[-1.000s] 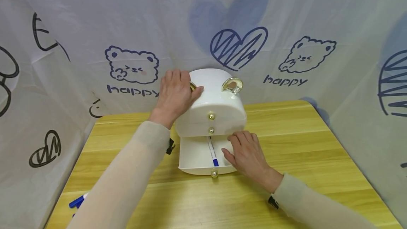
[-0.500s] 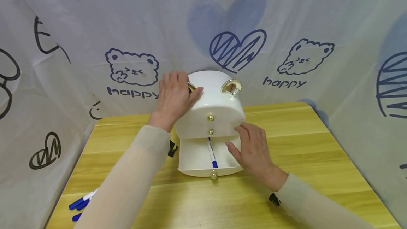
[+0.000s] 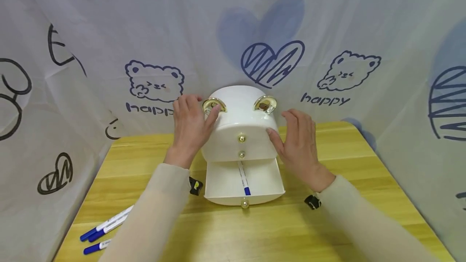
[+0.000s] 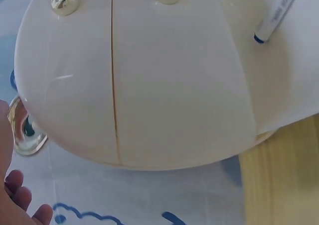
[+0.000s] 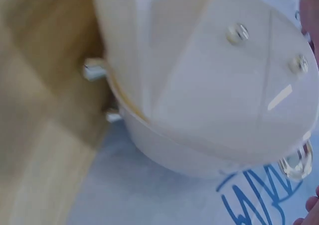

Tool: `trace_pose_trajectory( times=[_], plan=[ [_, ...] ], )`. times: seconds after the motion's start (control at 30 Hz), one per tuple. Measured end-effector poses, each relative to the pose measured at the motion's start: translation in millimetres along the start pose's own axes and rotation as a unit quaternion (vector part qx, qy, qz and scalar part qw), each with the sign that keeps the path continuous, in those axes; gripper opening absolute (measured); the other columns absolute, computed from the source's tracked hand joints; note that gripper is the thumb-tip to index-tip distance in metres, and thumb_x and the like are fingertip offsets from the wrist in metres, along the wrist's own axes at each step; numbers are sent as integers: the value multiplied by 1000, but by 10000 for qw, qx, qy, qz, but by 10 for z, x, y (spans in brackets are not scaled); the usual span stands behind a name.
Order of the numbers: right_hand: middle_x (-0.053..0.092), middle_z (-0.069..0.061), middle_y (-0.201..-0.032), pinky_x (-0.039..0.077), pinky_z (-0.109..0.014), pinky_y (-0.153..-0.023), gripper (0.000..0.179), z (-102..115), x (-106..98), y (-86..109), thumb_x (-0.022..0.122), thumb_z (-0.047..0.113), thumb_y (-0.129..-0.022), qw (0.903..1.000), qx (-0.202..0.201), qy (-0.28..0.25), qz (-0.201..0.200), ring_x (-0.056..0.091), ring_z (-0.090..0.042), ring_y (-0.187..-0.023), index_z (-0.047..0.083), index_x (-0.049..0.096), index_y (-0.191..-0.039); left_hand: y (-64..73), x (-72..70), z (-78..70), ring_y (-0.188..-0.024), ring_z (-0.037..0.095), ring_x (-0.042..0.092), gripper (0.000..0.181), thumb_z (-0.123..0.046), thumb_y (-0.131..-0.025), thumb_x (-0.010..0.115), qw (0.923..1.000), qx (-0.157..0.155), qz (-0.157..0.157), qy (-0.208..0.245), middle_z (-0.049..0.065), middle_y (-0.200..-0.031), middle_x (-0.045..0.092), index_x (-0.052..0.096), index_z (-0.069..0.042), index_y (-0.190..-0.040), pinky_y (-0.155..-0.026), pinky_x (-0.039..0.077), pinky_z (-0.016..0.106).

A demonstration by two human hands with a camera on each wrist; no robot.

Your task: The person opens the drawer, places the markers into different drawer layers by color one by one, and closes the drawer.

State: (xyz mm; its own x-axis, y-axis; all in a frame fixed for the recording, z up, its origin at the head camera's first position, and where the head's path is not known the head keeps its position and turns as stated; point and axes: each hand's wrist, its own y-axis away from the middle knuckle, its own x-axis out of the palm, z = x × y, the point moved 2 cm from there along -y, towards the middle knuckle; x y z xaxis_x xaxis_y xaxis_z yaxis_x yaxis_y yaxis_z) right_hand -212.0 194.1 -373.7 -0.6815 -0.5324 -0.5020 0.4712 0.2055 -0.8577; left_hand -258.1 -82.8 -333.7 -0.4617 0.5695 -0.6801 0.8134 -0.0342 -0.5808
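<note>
A white rounded storage box (image 3: 238,114) with two gold ring-shaped ears stands at the table's back. Its bottom drawer (image 3: 223,179) is pulled out, and one white marker (image 3: 243,177) with a blue cap lies inside. Beside the left ear (image 3: 214,104) is my left hand (image 3: 189,128), thumb overlapping the ear and fingers loosely bent behind. My right hand (image 3: 300,144) is raised at the box's right side, with its thumb by the upper front edge and its fingers apart from the right ear (image 3: 265,104). The two upper drawers (image 4: 174,85) are closed, each with a round knob.
Several white markers (image 3: 113,219) with blue caps lie at the table's front left, partly covered by my left sleeve (image 3: 145,213). A printed curtain (image 3: 218,31) hangs close behind the box. The wooden table (image 3: 349,165) extends to both sides.
My right hand has risen from the open drawer's right side to the box's upper right. My left hand has eased leftward, uncovering the left ear. The drawer stays pulled out.
</note>
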Motion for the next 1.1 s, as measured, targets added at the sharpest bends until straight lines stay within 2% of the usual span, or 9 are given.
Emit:
trace_pose_trajectory(
  times=[0.17,0.33,0.53,0.67,0.83,0.97,1.1],
  plan=[
    [51,-28,-128,40,-55,-93,59,-103,31,-268,57,44,-107,9995,162,18,263,48,-44,-114,-7,48,-135,164,-44,134,-110,41,36,53,-43,-104,63,9994,-239,-137,205,22,-116,43,46,2,-126,-99,34,52],
    [51,-29,-132,40,-58,-101,58,-168,120,-453,66,37,-103,9980,283,-112,561,48,-45,-121,-7,49,-137,362,-61,281,-110,41,35,53,-41,-104,64,9986,-495,-53,178,23,-117,43,46,3,-128,-98,33,52],
    [52,-28,-137,39,-59,-107,60,-196,274,-643,70,35,-102,9935,523,-224,982,49,-45,-128,-6,49,-140,640,-58,481,-121,42,36,60,-41,-104,65,9939,-1011,439,88,26,-131,46,46,7,-135,-106,33,55],
    [53,-27,-137,42,-58,-105,58,-178,378,-734,67,36,-104,9886,716,-281,1296,50,-44,-127,-5,50,-140,829,-52,622,-140,46,33,69,-41,-104,64,9900,-1117,867,-6,29,-149,43,42,8,-147,-119,27,58],
    [57,-24,-130,44,-57,-102,51,-141,448,-769,66,38,-104,9868,769,-256,1405,53,-42,-121,-3,55,-134,1045,-34,744,-154,48,21,79,-47,-105,59,9832,-1234,1337,-112,30,-162,31,32,7,-157,-126,15,62],
    [59,-22,-121,44,-55,-100,49,-126,467,-771,68,40,-103,9855,800,-262,1474,54,-40,-116,-2,58,-126,1177,-24,801,-156,49,17,82,-49,-106,57,9791,-1389,1482,-126,32,-165,27,30,6,-159,-127,12,64],
    [58,-18,-108,44,-51,-92,51,-124,480,-771,75,43,-97,9853,816,-257,1481,54,-37,-106,-1,59,-117,1266,2,828,-156,50,18,81,-49,-105,58,9773,-1474,1518,-108,32,-165,28,31,7,-158,-127,12,63]
  ],
)
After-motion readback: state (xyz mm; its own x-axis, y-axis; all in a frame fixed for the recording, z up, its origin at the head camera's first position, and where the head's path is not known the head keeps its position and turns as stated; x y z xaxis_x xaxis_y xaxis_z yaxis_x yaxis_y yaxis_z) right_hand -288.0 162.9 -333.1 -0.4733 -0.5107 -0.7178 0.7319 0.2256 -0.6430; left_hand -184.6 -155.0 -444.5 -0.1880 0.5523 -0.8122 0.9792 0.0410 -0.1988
